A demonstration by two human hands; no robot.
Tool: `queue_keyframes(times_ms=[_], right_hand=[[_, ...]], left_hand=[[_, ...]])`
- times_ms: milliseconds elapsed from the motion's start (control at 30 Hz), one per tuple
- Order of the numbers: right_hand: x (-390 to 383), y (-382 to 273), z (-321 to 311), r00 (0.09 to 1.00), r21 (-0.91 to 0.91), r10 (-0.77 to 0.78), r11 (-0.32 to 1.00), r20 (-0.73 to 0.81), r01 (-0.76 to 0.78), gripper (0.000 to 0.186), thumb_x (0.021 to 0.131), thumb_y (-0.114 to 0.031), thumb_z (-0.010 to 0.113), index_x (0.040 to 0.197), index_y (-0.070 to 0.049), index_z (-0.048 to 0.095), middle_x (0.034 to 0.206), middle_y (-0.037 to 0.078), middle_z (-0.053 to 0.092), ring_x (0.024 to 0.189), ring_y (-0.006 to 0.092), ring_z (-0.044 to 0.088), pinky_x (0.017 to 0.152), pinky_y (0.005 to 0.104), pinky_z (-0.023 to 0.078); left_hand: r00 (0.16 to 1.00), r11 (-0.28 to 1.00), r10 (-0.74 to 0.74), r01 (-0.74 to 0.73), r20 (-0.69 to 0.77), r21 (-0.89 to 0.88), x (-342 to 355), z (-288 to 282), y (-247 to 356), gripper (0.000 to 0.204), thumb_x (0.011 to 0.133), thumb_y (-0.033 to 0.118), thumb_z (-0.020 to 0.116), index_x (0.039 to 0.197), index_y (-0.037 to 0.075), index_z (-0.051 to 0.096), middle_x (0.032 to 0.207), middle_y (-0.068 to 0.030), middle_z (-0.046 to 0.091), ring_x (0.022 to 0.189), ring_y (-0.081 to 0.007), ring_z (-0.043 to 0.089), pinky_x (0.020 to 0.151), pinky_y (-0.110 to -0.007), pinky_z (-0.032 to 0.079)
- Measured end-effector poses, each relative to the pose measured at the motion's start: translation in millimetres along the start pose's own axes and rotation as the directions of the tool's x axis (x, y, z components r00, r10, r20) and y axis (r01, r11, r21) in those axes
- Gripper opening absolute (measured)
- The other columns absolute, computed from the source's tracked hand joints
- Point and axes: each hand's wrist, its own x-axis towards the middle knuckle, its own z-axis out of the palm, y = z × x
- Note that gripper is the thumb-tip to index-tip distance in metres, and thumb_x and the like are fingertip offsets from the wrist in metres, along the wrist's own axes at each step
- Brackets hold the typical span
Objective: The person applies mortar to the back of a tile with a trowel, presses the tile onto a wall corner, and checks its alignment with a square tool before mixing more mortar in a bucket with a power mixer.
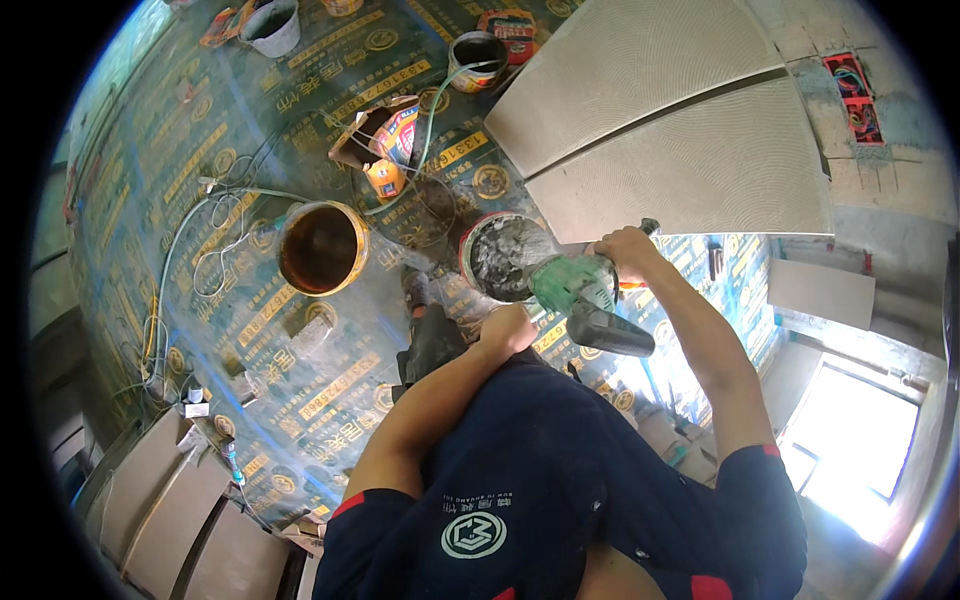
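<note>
A green and black handheld power mixer [572, 283] is in front of me, its head over a bucket of grey wet mix [503, 252]. My right hand [626, 254] is wrapped round a grip on the mixer's far right side, with a black end sticking out past the fingers. On the near left, my left hand [508, 330] is closed in a fist against the mixer's other side; the grip inside it is mostly hidden. The mixer's body covers part of the bucket's right side, and its paddle is not plainly visible.
A bucket of brown liquid [322, 248] stands to the left. Beyond are an open bag [385, 145], a bucket with a hose [478, 60] and a grey bucket [271, 28]. Large tiles [690, 160] lie at far right. Cables [215, 240] cross the printed floor sheet [270, 350].
</note>
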Motion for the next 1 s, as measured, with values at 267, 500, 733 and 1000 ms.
queue_keyframes(times_ms=[267, 500, 733, 1000], right_hand=[[-19.0, 3.2, 5.5, 0.998, 0.005, 0.027, 1.000, -0.056, -0.027, 0.018, 0.068, -0.030, 0.063, 0.074, -0.013, 0.062, 0.074, 0.008, 0.062, 0.075, 0.0297, 0.060, 0.069, 0.0410, 0.045], [-24.1, 10.4, 12.1, 0.998, 0.000, 0.042, 0.999, -0.048, -0.042, 0.017, 0.068, -0.029, 0.063, 0.073, -0.012, 0.061, 0.074, 0.009, 0.061, 0.075, 0.0297, 0.061, 0.068, 0.0408, 0.046], [-42.7, 1.7, 21.6, 0.983, 0.035, 0.175, 0.984, 0.048, -0.176, 0.018, 0.069, -0.029, 0.062, 0.077, -0.012, 0.061, 0.072, 0.009, 0.060, 0.078, 0.0305, 0.061, 0.068, 0.0419, 0.046], [-63.7, 10.2, 47.1, 0.986, 0.051, 0.164, 0.985, -0.015, -0.163, 0.022, 0.069, -0.030, 0.062, 0.080, -0.010, 0.060, 0.076, 0.009, 0.060, 0.078, 0.0292, 0.060, 0.068, 0.0407, 0.045]], left_hand=[[0.999, 1.000, 0.007, -0.006, 0.044, -0.012, 6.7, 15.7, 4.7, 0.028, 0.075, 0.023, 0.057, 0.077, -0.003, 0.067, 0.083, -0.0260, 0.064, 0.080, -0.0387, 0.065, 0.070, -0.044, 0.051], [0.992, 0.998, 0.059, -0.061, 0.113, 0.015, 10.9, 18.0, 13.2, 0.028, 0.074, 0.021, 0.056, 0.081, -0.004, 0.066, 0.086, -0.0264, 0.064, 0.081, -0.0383, 0.064, 0.072, -0.044, 0.051], [0.982, 0.998, 0.047, -0.052, 0.183, 0.023, 8.9, 27.6, 15.9, 0.027, 0.074, 0.019, 0.055, 0.083, -0.003, 0.067, 0.089, -0.0264, 0.064, 0.085, -0.0384, 0.064, 0.075, -0.044, 0.050], [0.981, 1.000, 0.022, -0.025, 0.193, 0.014, 7.4, 41.9, 21.8, 0.029, 0.075, 0.021, 0.055, 0.087, -0.002, 0.067, 0.087, -0.0249, 0.064, 0.083, -0.0381, 0.064, 0.075, -0.044, 0.049]])
